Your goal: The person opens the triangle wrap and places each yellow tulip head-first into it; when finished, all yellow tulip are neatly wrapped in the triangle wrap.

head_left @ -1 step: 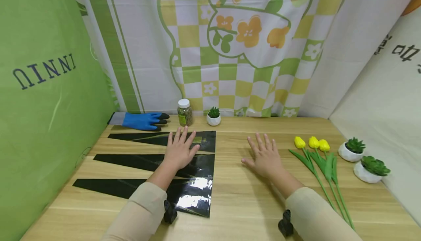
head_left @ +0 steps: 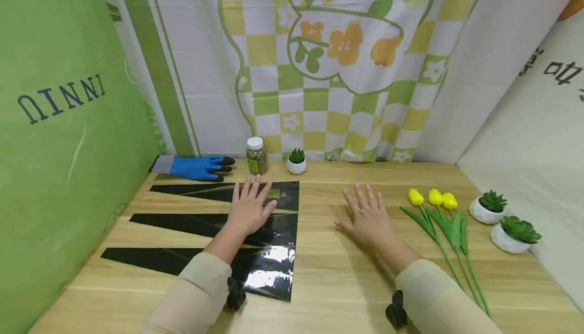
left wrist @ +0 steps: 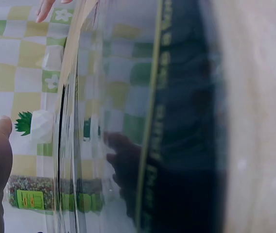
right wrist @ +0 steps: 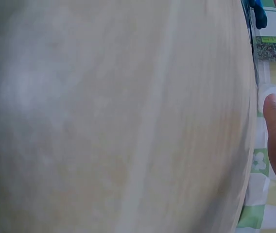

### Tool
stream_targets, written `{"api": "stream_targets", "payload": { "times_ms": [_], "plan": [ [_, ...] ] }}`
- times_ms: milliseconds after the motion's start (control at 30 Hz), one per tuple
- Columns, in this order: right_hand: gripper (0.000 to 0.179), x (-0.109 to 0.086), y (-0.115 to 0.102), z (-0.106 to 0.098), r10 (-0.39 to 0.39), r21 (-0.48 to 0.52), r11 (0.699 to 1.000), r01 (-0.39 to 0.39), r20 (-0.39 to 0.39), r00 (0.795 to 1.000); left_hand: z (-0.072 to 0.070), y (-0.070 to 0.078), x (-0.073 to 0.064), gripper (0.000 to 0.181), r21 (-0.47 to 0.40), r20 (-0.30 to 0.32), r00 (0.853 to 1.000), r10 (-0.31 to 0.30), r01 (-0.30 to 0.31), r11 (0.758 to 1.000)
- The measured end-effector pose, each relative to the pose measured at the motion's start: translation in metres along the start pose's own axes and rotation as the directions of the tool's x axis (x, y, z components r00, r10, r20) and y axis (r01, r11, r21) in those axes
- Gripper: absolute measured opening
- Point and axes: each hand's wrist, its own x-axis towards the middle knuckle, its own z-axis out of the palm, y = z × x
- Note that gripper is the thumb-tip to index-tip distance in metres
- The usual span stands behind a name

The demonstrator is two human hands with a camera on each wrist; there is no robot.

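Three glossy black tapered plastic sleeves lie in a row on the left of the table, their wide ends to the right: the far one (head_left: 289, 198), the middle one (head_left: 283, 227) and the near one (head_left: 269, 273). My left hand (head_left: 250, 213) is over the far and middle sleeves, palm down, fingers straight and spread. Gold lettering shows on a sleeve (left wrist: 186, 121) in the left wrist view. My right hand (head_left: 368, 221) is over bare wood, fingers spread, holding nothing. To its right lie three yellow artificial tulips (head_left: 456, 230) with green stems.
Along the back edge are a blue-and-grey work glove (head_left: 196, 167), a white-capped jar (head_left: 257, 158) of small grains and a small potted succulent (head_left: 296, 162). Two more potted succulents, one farther back (head_left: 488, 208) and one nearer (head_left: 515, 235), stand at the right edge. Cloth hangs around the table (head_left: 328, 273).
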Motion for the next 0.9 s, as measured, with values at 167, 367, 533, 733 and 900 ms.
{"api": "stream_targets", "payload": {
  "times_ms": [167,367,533,733,900],
  "plan": [
    [0.085,0.000,0.001,-0.001,0.008,0.037,0.999,-0.008,-0.006,1.000,0.000,-0.001,0.000,0.063,-0.005,0.001,1.000,-0.002,0.002,1.000],
    [0.075,-0.011,0.003,-0.012,0.037,0.183,0.983,-0.020,-0.090,0.995,0.004,-0.002,0.003,0.061,-0.058,-0.019,1.000,0.023,-0.024,0.998],
    [0.058,-0.028,0.014,-0.027,0.116,0.386,0.921,-0.057,-0.129,0.985,0.009,-0.003,0.012,0.053,-0.204,-0.040,0.997,0.065,-0.072,0.976],
    [0.051,-0.057,0.040,-0.041,0.182,0.435,0.892,-0.122,-0.099,0.978,0.013,-0.002,0.026,0.042,-0.339,-0.073,0.996,0.043,-0.065,0.939],
    [0.054,-0.083,0.064,-0.046,0.217,0.457,0.871,-0.180,-0.028,0.976,0.013,-0.002,0.038,0.038,-0.367,-0.059,0.997,0.039,-0.058,0.928]
  ]
}}
